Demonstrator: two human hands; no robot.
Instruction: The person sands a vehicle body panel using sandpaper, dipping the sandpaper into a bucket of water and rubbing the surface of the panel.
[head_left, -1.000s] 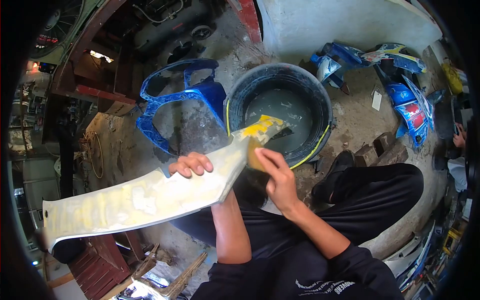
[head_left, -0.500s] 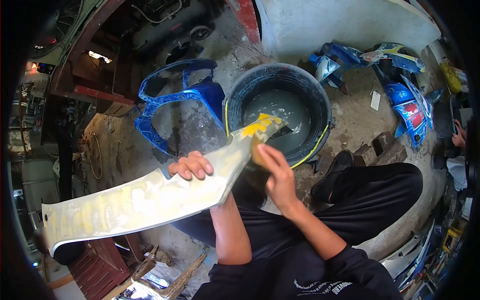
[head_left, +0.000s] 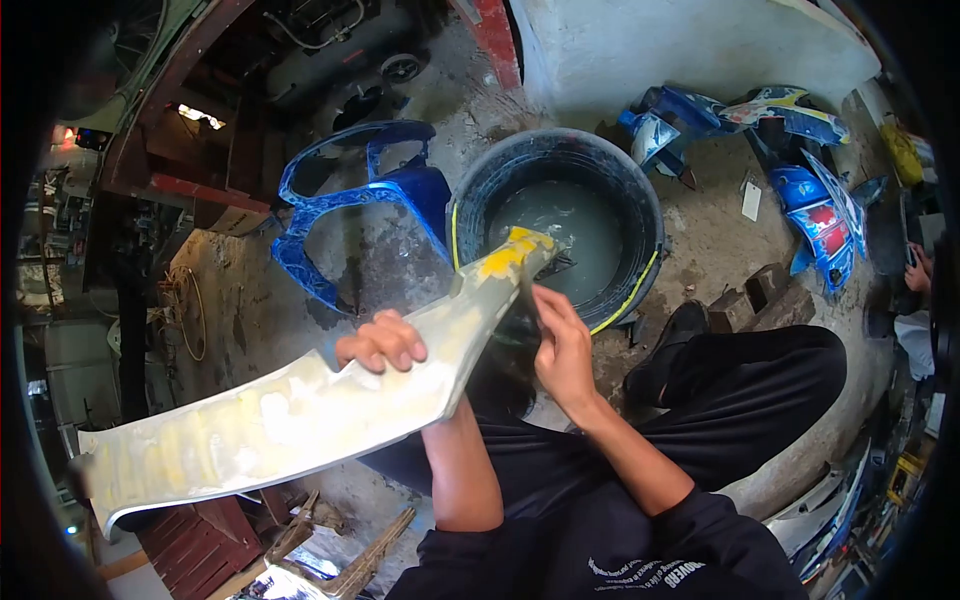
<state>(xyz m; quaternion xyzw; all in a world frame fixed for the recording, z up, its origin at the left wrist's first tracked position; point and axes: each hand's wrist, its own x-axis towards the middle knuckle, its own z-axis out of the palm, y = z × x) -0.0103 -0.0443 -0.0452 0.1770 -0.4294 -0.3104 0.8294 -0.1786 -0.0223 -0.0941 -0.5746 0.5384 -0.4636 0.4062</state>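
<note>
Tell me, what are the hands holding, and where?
The left hand holds the long pale panel near its middle, fingers over the far edge. Whether the right hand holds anything, I can't tell.

Curls the fingers of the bare left hand (head_left: pixel 382 341) side by side, wrist hidden, bare left forearm (head_left: pixel 465 475) rising below. Reaches up and leftward with the bare right hand (head_left: pixel 565 352), fingers close together, slightly bent.

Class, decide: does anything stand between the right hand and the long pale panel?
Nothing bulky visibly stands between the right hand and the long pale panel: the fingertips are close beside its edge, near the yellow-patched end. Blur hides whether they pinch something thin. The left hand grips farther along, out of the way.
</note>
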